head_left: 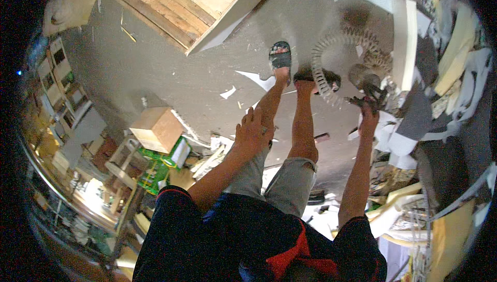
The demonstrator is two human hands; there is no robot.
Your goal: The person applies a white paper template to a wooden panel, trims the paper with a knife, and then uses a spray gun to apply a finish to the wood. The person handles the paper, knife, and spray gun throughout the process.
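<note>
— Grey concrete floor (171, 75), littered with white scraps; is the person bending over it?

— Yes. The right hand (368, 110) reaches down to a dark tool (365, 98) by the ribbed white hose (331, 49); whether the fingers are clamped on it I cannot tell. The left hand (252, 129) rests loosely spread on the knee, holding nothing.

— Next?

— Probably a firm grasp and a lift clear of the hose.

— Surroundings?

— Wooden panels (181, 2), a cardboard box (155, 127), offcuts stacked on the right.
</note>
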